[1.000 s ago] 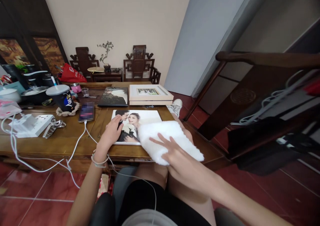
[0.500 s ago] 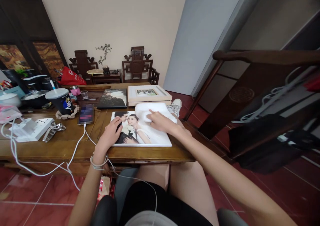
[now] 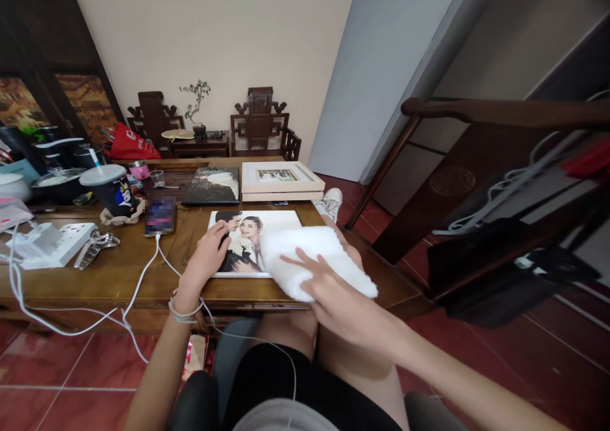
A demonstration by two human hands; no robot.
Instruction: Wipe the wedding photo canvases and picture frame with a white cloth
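Note:
A photo panel (image 3: 241,253) showing two people lies flat on the wooden table in front of me. My left hand (image 3: 210,250) rests at its left edge, fingers extended over the picture. Over the panel's lower right corner lies a fluffy white cloth (image 3: 333,250), part of it hanging past the table's front edge. My right hand (image 3: 324,285) presses on this cloth from above, with a finger or two stretched out and the others bent into it. The cloth hides the right part of the picture.
Behind the panel lie a dark photo album (image 3: 212,186) and a pale framed picture (image 3: 281,180). To the left are a phone (image 3: 160,216) on a white cable, a lidded cup (image 3: 114,192), a power strip (image 3: 71,243) and a hair clip (image 3: 98,246). A wooden chair (image 3: 457,110) stands at right.
My right hand has drawn the white cloth toward me, from the panel's upper right down to its lower right corner. The left hand stays on the left edge.

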